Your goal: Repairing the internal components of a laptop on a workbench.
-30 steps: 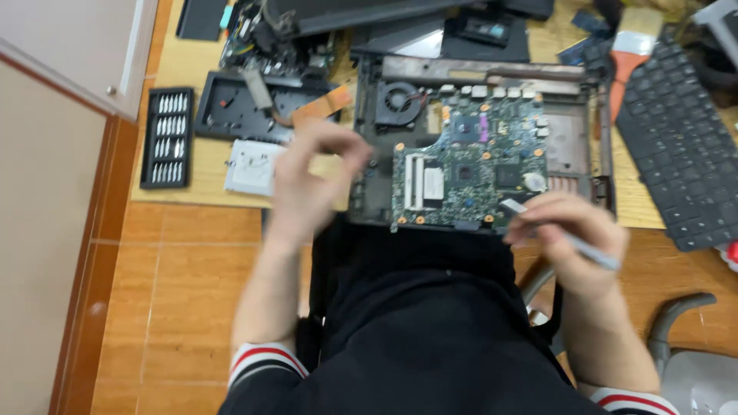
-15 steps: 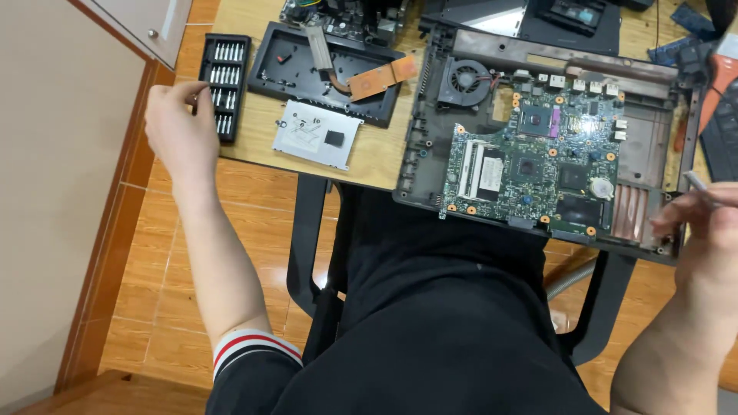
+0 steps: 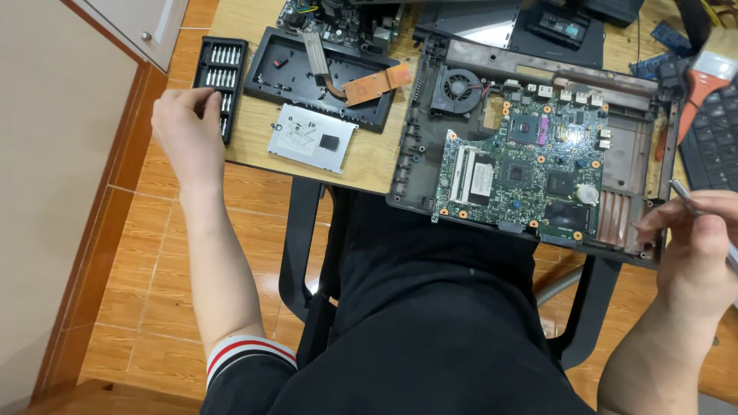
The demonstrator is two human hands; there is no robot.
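keyboard (image 3: pixel 711 142) cut off, right hand (image 3: pixel 696 246) cropped

- Left hand (image 3: pixel 184 134) touches the black bit case (image 3: pixel 219 73) at the desk's (image 3: pixel 369 157) left edge.
- Right hand (image 3: pixel 696 246) pinches a thin metal tool (image 3: pixel 684 192) beside the open laptop base (image 3: pixel 538 161).

A bit case (image 3: pixel 219 77) lies at the desk's (image 3: pixel 369 157) left edge, the left hand (image 3: pixel 184 134) touching it. Right of it sits a tray (image 3: pixel 327 77), with a metal bracket (image 3: pixel 311 138) before it. Further right, a laptop base (image 3: pixel 646 154) overhangs the near edge, a circuit board (image 3: pixel 523 177) inside. The right hand (image 3: pixel 696 246) holds a screwdriver (image 3: pixel 688 198) at its right corner.
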